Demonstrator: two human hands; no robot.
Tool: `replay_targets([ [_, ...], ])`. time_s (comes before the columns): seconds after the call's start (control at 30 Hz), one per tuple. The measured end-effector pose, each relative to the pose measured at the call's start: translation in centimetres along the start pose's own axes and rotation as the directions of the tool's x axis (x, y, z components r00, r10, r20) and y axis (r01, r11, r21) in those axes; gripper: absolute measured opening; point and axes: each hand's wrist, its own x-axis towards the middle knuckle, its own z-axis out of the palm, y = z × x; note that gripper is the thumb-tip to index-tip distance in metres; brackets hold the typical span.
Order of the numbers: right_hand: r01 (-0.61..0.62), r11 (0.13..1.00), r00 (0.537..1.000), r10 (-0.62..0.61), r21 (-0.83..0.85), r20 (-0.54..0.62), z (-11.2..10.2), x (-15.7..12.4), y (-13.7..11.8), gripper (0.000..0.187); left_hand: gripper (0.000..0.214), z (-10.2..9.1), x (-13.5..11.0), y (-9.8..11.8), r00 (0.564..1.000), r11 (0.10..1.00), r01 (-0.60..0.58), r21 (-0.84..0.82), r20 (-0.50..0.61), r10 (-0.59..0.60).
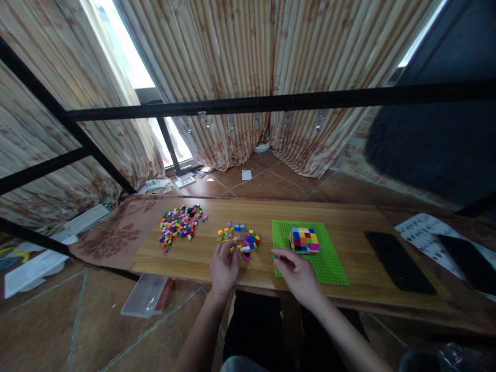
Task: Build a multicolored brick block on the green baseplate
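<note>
Seated at a wood board (194,258), a person works w/ both hands around a green plate (329,258). The left hand (223,267), just left of the plate, curls its fingers onto the near edge of a small pile (242,239) of coloured bricks; can't tell if it grips one. The right hand (297,273) sits at the plate's near-left corner, fingertips pressed together, maybe on a tiny piece, too small to tell. A multicolour cube (304,240) stands on the plate, toward its left-centre. The small pile lies beside the plate, prob. for easy reach; a big pile (179,225) sits farther left, a dark phone (399,261) well to the right, and a clear box (145,294) on the floor, left of the plate and below it.
</note>
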Motion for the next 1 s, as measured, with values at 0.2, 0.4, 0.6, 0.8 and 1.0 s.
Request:
replay_targets([
  [0.2,-0.069,0.997,0.996,0.067,-0.045,-0.053,-3.2,-3.2,1.7,0.027,0.023,1.5,-2.2,3.2,0.971,0.967,-0.214,0.139,0.135,0.195],
  [0.4,-0.104,0.995,0.99,0.103,-0.009,-0.092,-4.4,-3.9,2.0,0.025,0.024,2.7,-2.9,3.5,0.971,0.921,-0.22,0.321,0.16,0.177],
  [0.6,-0.019,0.996,0.991,0.007,-0.091,-0.13,-5.9,-3.3,1.5,0.022,0.03,2.0,-2.5,3.6,0.969,0.907,-0.217,0.361,0.191,0.155],
  [0.8,0.122,0.953,0.967,-0.178,-0.278,-0.185,-8.0,-1.6,2.2,0.023,0.033,2.4,-2.8,7.0,0.971,0.956,-0.209,0.205,0.157,0.178],
  [1.0,0.18,0.907,0.935,-0.277,-0.38,-0.22,-8.7,1.0,3.7,0.021,0.034,5.3,-3.4,11.7,0.927,0.993,-0.03,-0.114,0.368,0.07],
])
